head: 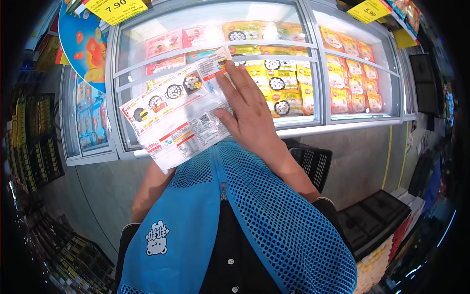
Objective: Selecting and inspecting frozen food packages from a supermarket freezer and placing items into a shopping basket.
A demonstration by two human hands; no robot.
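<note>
A white printed plastic food package [180, 110] is in front of my chest, its face showing cooking pictures and blocks of small print. My right hand [248, 103] lies on the package's right part, fingers extended and thumb apart. My left hand is hidden behind the package; only the left forearm [150, 187] shows below it. Beyond the package stands a glass-topped display freezer [220, 126] with bagged frozen food, among it yellow bags [277, 82] and pink packs [164, 44].
Yellow price tags [117, 9] hang above the freezer. A black perforated basket [312, 160] is behind my right forearm. Black crates [374, 220] stand at the lower right. A blue round sign [82, 40] is at the upper left, and stocked shelves [33, 143] line the far left.
</note>
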